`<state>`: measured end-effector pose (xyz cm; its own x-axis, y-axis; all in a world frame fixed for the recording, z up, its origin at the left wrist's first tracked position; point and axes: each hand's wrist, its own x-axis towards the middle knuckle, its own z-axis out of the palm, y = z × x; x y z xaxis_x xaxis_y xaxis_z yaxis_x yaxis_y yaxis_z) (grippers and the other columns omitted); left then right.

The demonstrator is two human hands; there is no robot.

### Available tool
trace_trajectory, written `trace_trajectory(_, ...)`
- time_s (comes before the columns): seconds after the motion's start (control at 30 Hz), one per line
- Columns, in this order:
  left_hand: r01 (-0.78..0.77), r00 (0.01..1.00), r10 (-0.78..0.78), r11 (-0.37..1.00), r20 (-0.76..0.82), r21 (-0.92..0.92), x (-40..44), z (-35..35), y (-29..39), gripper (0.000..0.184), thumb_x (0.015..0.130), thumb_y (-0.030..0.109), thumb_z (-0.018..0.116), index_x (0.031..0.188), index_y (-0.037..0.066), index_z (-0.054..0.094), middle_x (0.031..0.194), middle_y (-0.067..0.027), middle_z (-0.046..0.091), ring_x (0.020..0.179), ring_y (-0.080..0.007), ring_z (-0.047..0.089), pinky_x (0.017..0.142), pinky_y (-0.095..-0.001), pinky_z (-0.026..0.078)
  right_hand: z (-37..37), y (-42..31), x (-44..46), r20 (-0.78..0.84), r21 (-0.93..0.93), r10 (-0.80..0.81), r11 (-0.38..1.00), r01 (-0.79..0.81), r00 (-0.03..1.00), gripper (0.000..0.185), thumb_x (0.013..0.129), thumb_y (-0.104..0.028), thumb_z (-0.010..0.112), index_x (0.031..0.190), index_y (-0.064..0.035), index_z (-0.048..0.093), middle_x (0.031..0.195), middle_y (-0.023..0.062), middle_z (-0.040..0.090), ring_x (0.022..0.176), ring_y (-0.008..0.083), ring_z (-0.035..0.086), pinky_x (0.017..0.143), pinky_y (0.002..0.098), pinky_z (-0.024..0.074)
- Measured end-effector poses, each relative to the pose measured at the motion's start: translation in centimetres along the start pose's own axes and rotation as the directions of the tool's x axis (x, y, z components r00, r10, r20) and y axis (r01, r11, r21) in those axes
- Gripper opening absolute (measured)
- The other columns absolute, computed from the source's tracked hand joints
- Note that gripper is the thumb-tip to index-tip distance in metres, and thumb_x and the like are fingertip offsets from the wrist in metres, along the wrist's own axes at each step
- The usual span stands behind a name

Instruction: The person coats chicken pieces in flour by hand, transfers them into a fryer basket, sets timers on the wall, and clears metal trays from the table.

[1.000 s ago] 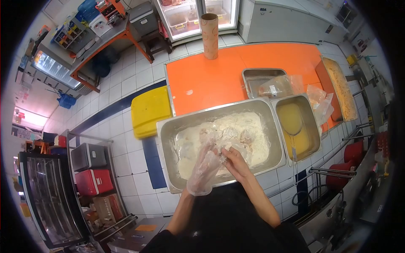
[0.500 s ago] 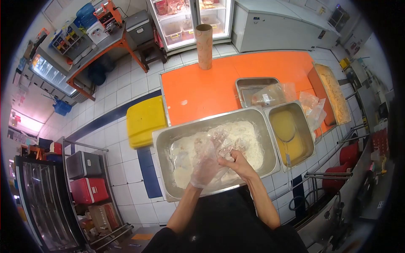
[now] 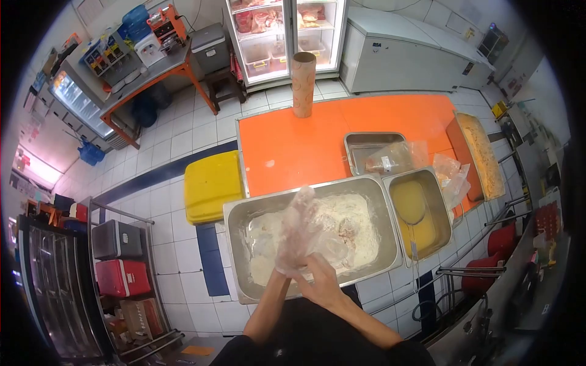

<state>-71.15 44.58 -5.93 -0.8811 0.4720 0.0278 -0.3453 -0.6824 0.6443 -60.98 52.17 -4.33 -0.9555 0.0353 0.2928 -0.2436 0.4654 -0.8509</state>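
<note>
Flour (image 3: 262, 267) lies in the steel pan (image 3: 386, 232); over the pan's middle I see the left hand (image 3: 296, 229) in a plastic glove (image 3: 292, 253), fingers outstretched, gripping nothing I can make out. At the pan's near edge the bare right hand (image 3: 320, 282) has its fingers closed on the glove's cuff. Too hard a tug could tear that thin film; a jerk might flick flour into the yellow liquid (image 3: 425, 235) right of the pan.

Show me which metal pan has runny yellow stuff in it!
The narrow pan, just right of the big pan of white powder. Only it holds yellow liquid, with a strainer resting in it.
</note>
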Motion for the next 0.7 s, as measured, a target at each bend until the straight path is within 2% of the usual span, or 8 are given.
trace_trajectory(0.13, -0.139, 0.989, 0.14, 0.99, -0.054, 0.028, 0.1, -0.1, 1.3, 0.071, 0.095, 0.049, 0.049, 0.149, 0.007, 0.028, 0.153, -0.0099, 0.03, 0.138, -0.023, 0.03, 0.112, -0.0439, 0.027, 1.5, -0.4, 0.5, 0.047, 0.174, 0.077, 0.981, -0.084, 0.996, 0.012, 0.081, -0.004, 0.068, 0.088, 0.0027, 0.062, 0.079, 0.0145, 0.061, 0.075, 0.0306, 0.061, 0.07, 0.0358, 0.0485)
trace_trajectory(0.3, -0.054, 0.929, 0.196, 0.91, -0.313, 0.411, -1.2, -6.9, -0.8, 0.055, 0.098, 0.036, 0.052, 0.144, 0.009, 0.039, 0.146, -0.0099, 0.042, 0.13, -0.0208, 0.043, 0.104, -0.0344, 0.037, 1.3, 1.7, 0.0, 0.398, 0.297, 0.181, 0.902, -0.314, 0.899, 0.014, 0.085, -0.007, 0.065, 0.093, 0.0034, 0.06, 0.079, 0.016, 0.061, 0.078, 0.029, 0.062, 0.072, 0.0359, 0.0483)
trace_trajectory(0.37, 0.043, 0.888, 0.207, 0.852, -0.412, 0.521, -2.5, -10.8, -2.5, 0.049, 0.098, 0.034, 0.052, 0.139, 0.008, 0.045, 0.135, -0.008, 0.051, 0.123, -0.0192, 0.049, 0.101, -0.0314, 0.04, 0.0, 4.1, -0.9, 0.356, 0.193, 0.189, 0.943, -0.27, 0.915, 0.018, 0.083, -0.011, 0.067, 0.095, 0.0011, 0.062, 0.08, 0.0153, 0.062, 0.08, 0.031, 0.062, 0.075, 0.0371, 0.048)
trace_trajectory(0.43, 0.139, 0.829, 0.242, 0.783, -0.503, 0.606, -3.7, -12.3, -2.4, 0.043, 0.099, 0.032, 0.052, 0.134, 0.007, 0.051, 0.125, -0.0062, 0.06, 0.116, -0.0176, 0.054, 0.097, -0.0284, 0.042, -2.1, 6.0, -0.7, -0.087, -0.087, 0.179, 0.979, -0.186, 0.98, 0.019, 0.081, -0.013, 0.068, 0.096, -0.0017, 0.063, 0.08, 0.0152, 0.062, 0.082, 0.034, 0.061, 0.076, 0.0387, 0.048)
trace_trajectory(0.53, 0.323, 0.863, 0.033, 0.731, -0.505, 0.601, -5.4, -11.7, -2.4, 0.041, 0.099, 0.029, 0.05, 0.129, 0.0, 0.052, 0.124, -0.0139, 0.058, 0.115, -0.025, 0.055, 0.099, -0.0381, 0.044, -4.3, 9.4, 0.0, -0.328, -0.488, 0.097, 0.835, -0.257, 0.94, 0.02, 0.078, -0.01, 0.069, 0.094, -0.0004, 0.064, 0.084, 0.0158, 0.064, 0.079, 0.0304, 0.062, 0.077, 0.037, 0.0484)
trace_trajectory(0.57, 0.301, 0.951, 0.01, 0.216, -0.31, 0.929, -5.4, -10.7, -3.1, 0.041, 0.096, 0.025, 0.054, 0.127, 0.0, 0.053, 0.12, -0.0159, 0.059, 0.111, -0.0285, 0.057, 0.096, -0.0394, 0.046, -3.6, 13.1, -1.0, -0.201, -0.426, 0.261, 0.844, -0.324, 0.944, 0.02, 0.077, -0.008, 0.068, 0.095, 0.0, 0.063, 0.084, 0.0167, 0.064, 0.079, 0.0311, 0.062, 0.076, 0.0364, 0.0486)
trace_trajectory(0.63, -0.041, 0.998, -0.056, -0.244, 0.028, 0.969, -5.1, -9.7, -6.0, 0.044, 0.088, 0.02, 0.061, 0.126, 0.0, 0.052, 0.115, -0.0202, 0.06, 0.107, -0.0343, 0.059, 0.093, -0.0414, 0.048, -3.4, 14.1, -0.2, 0.071, -0.258, 0.602, 0.782, -0.568, 0.796, 0.019, 0.075, 0.0, 0.061, 0.095, 0.0021, 0.062, 0.083, 0.0181, 0.065, 0.08, 0.0309, 0.064, 0.074, 0.0339, 0.0492)
trace_trajectory(0.7, -0.156, 0.985, 0.057, -0.143, 0.165, 0.977, -5.5, -8.7, -8.9, 0.047, 0.084, 0.018, 0.063, 0.126, 0.0, 0.051, 0.114, -0.0226, 0.059, 0.108, -0.0366, 0.058, 0.092, -0.0421, 0.047, -2.3, 12.8, -0.3, 0.074, -0.13, 0.495, 0.865, -0.484, 0.866, 0.02, 0.075, 0.002, 0.059, 0.095, 0.0023, 0.061, 0.083, 0.0183, 0.064, 0.078, 0.0299, 0.064, 0.071, 0.0336, 0.0491)
